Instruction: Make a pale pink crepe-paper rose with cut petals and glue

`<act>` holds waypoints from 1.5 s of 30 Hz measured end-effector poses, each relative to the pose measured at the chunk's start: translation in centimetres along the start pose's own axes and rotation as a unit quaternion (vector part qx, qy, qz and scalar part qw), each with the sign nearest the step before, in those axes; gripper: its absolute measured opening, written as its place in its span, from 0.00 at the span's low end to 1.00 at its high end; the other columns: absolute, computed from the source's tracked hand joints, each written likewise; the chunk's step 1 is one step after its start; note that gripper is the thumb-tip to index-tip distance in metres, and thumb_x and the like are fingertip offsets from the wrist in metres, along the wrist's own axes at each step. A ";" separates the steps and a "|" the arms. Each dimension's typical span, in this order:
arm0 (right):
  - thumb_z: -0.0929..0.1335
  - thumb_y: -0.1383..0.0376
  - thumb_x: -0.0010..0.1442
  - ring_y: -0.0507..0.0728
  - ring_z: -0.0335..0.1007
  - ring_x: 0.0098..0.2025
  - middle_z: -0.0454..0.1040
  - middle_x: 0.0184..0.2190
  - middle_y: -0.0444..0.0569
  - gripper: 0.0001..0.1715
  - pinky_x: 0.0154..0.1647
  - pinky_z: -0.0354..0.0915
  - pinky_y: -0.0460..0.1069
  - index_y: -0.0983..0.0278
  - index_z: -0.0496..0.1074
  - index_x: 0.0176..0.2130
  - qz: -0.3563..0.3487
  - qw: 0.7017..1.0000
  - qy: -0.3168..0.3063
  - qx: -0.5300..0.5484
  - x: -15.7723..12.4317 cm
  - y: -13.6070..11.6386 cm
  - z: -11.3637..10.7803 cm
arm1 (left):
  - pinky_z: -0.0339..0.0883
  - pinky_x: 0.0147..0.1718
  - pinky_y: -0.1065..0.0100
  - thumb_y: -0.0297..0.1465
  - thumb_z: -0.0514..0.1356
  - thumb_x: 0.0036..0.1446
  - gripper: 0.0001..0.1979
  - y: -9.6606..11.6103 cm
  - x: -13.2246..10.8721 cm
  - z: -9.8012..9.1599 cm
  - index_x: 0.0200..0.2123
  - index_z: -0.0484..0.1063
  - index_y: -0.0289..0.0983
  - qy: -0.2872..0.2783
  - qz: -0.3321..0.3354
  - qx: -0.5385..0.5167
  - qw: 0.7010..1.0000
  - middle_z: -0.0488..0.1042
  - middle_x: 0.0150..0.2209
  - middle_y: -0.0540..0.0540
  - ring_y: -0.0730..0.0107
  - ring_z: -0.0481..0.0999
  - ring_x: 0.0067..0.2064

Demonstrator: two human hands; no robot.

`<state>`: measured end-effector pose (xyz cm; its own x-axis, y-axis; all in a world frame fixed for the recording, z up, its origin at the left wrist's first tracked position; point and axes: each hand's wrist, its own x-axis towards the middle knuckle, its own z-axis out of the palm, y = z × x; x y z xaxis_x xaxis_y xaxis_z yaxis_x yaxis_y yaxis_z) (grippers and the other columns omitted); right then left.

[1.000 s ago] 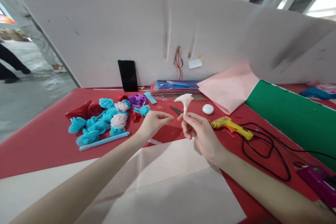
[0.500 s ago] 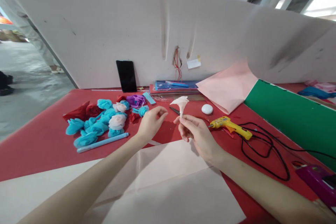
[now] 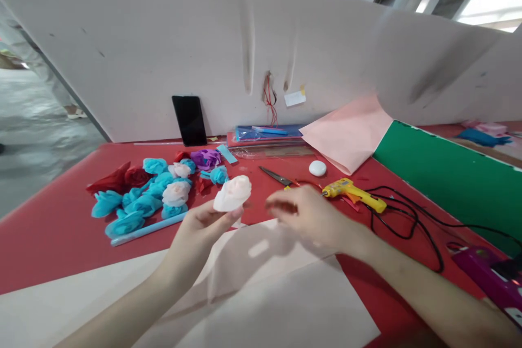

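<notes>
My left hand pinches a pale pink paper flower from below, its layered petals turned up toward me. To the right of it, my right hand hovers over the table's near middle, fingers loosely bent, blurred at the tips and with nothing visible in them. Just beyond that hand lie scissors, their handles partly hidden. A yellow glue gun rests close to the right of it. Large pale paper sheets are spread under both hands.
Blue, red, pink and purple paper flowers are heaped on the left beside a light blue roll. A phone leans on the back panel. At right are a white oval, pink paper, black cable and purple power strip.
The paper flower has passed from my right hand to my left and moved left, its petals now facing me. My right hand has let go; the view has turned slightly right.
</notes>
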<state>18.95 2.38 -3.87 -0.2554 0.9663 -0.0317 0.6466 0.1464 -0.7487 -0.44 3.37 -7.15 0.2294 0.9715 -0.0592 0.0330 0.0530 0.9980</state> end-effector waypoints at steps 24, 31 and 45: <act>0.64 0.62 0.62 0.56 0.69 0.42 0.68 0.46 0.51 0.17 0.40 0.69 0.54 0.66 0.65 0.50 0.150 0.948 -0.191 -0.207 8.6 4.8 -7.4 | 0.63 0.29 0.72 0.41 0.68 0.40 0.16 -2.5 -1.4 -0.1 0.27 0.74 0.35 -0.032 -0.138 -0.113 0.983 0.74 0.27 0.49 0.70 0.70 0.30; 0.65 0.63 0.62 0.56 0.69 0.41 0.69 0.45 0.51 0.17 0.40 0.69 0.54 0.66 0.65 0.50 0.052 0.998 0.004 -0.032 9.3 6.8 -6.6 | 0.59 0.28 0.75 0.39 0.68 0.42 0.13 -2.5 -1.2 -0.1 0.24 0.74 0.35 -0.034 -0.124 -0.107 0.986 0.72 0.25 0.51 0.74 0.67 0.29; 0.75 0.62 0.43 0.44 0.51 0.18 0.61 0.19 0.37 0.19 0.17 0.53 0.40 0.64 0.61 0.27 0.088 0.832 0.193 0.512 3.7 0.8 -2.4 | 0.65 0.36 0.72 0.37 0.63 0.50 0.10 -2.5 -0.5 -0.7 0.25 0.70 0.36 0.005 -0.050 -0.207 0.977 0.75 0.29 0.49 0.68 0.73 0.35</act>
<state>20.25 6.56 -2.96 0.1554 0.9787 -0.1338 -0.3535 -0.0714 -0.9327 -1.33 2.95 -9.63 0.2362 0.9588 -0.1581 -0.3427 0.2344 0.9097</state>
